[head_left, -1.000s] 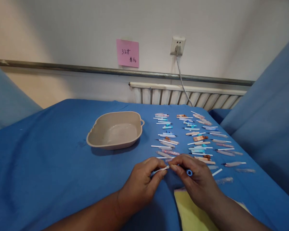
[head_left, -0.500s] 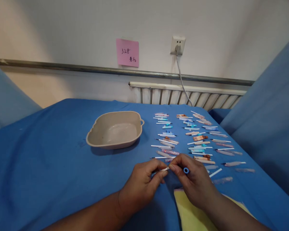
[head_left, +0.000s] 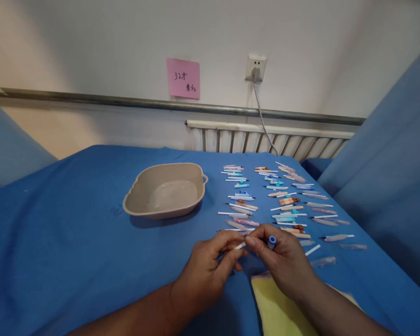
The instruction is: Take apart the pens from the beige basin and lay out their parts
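Note:
My left hand (head_left: 208, 263) is closed, thumb and fingers pinching a thin white pen refill (head_left: 241, 245). At the refill's far end, the fingertips of my right hand (head_left: 280, 254) are pinched together, almost touching the left fingers. A hollow blue pen barrel (head_left: 272, 242) is also held in my right hand, its round open end facing me; the rest of it is hidden by the fingers. Just beyond the hands lie rows of pen parts: white refills (head_left: 236, 213), clear pinkish barrels (head_left: 247, 222) and brown-topped pieces (head_left: 289, 201). Below my right wrist is a yellow cloth (head_left: 275, 303).
A beige plastic basin (head_left: 164, 213) stands left of the pen rows on the blue cloth-covered table (head_left: 73, 233). Behind it are a wall with a pink note (head_left: 183, 78), a metal rail, a radiator (head_left: 245, 135) and a plugged-in socket (head_left: 255, 68). Blue curtains hang at both sides.
The view has shifted slightly. The hands stay together; the blue barrel in my right hand has tilted a little, and more of its side shows.

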`<state>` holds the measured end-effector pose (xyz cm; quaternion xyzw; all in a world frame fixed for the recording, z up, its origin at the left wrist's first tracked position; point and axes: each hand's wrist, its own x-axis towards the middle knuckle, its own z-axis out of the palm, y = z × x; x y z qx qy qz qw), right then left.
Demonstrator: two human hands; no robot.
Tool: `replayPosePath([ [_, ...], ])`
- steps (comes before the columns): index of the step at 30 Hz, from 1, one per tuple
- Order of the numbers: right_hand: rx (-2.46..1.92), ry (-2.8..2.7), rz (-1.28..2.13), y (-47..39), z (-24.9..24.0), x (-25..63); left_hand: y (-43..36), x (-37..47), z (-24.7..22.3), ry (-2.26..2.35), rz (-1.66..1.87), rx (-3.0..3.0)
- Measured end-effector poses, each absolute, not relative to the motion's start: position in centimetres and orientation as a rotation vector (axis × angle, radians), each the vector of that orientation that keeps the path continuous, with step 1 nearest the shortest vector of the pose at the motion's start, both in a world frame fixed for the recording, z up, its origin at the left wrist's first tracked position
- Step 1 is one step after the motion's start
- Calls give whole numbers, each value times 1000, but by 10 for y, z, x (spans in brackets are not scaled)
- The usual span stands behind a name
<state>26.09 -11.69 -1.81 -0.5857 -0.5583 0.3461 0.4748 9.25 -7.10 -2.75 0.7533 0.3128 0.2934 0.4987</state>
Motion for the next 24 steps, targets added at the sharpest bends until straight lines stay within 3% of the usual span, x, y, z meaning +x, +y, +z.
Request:
replayPosePath([
  [24,-1280,-1144,1034,-107,-27,259,-66,96,-27,744,604,1611],
])
